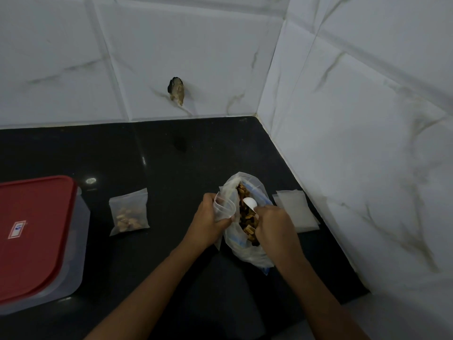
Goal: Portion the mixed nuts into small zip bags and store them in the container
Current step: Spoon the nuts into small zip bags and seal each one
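Observation:
A large clear bag of mixed nuts (247, 251) lies open on the black counter (171, 163) near the right wall. My left hand (208, 223) grips a small empty zip bag (224, 207) beside the big bag's mouth. My right hand (274, 224) holds a white spoon (250, 203) whose bowl sits over the nuts inside the big bag. One small zip bag with nuts in it (128, 212) lies flat to the left. Further left, at the frame's edge, stands a clear container with a red lid (34, 239), closed.
A stack of empty small zip bags (296, 209) lies right of the big bag, against the tiled wall (367, 168). White marble-look tiles form a corner behind the counter, and the back wall has a broken hole (176, 90).

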A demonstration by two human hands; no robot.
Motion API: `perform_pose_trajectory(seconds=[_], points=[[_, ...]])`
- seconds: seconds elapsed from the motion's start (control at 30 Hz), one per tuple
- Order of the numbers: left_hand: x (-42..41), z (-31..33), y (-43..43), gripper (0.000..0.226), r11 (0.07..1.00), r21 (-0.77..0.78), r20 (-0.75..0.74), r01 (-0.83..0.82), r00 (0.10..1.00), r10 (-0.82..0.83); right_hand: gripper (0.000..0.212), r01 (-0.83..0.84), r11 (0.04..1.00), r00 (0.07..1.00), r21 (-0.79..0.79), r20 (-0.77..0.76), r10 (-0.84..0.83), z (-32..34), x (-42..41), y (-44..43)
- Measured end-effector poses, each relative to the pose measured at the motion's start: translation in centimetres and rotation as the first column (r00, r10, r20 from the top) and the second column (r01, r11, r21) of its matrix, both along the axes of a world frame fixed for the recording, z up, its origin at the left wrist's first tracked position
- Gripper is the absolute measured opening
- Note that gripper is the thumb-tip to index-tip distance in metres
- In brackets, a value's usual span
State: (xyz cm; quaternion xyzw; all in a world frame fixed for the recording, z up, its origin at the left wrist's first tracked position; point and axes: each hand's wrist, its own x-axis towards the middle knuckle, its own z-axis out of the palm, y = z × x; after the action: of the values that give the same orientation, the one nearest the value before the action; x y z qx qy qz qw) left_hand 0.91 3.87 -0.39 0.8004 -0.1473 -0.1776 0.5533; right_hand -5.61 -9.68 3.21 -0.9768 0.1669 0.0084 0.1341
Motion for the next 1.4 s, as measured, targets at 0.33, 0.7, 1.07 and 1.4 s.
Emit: perform_pose_trajectory(seconds=[0.33, 0.7, 1.07, 1.4], points=[[-0.1, 0.7, -0.1, 0.050, 1.000, -0.007, -0.069, 0.022, 0.997, -0.022, 0.028, 0.188, 0.959, 0.981, 0.212, -0.098, -0.170, 0.3, 0.8, 0.3], [-0.6, 0.8, 0.3, 0.046, 0.982, -0.189, -0.131, 0.031, 0.990, -0.057, 0.019, 0.450, 0.447, 0.840, 0.773, -0.197, -0.506, 0.6, 1.0, -1.2], [-0.5, 0.2, -0.2, 0.049, 0.969, -0.246, -0.198, 0.009, 0.979, -0.059, 0.020, 0.457, 0.425, 0.849, 0.782, -0.241, -0.470, 0.5, 0.7, -1.5], [0.0, 0.2, -0.3, 0.049, 0.986, -0.166, -0.190, -0.003, 0.981, -0.029, 0.019, 0.443, 0.167, 0.839, 0.881, -0.341, -0.425, 1.5, 0.3, -2.8]])
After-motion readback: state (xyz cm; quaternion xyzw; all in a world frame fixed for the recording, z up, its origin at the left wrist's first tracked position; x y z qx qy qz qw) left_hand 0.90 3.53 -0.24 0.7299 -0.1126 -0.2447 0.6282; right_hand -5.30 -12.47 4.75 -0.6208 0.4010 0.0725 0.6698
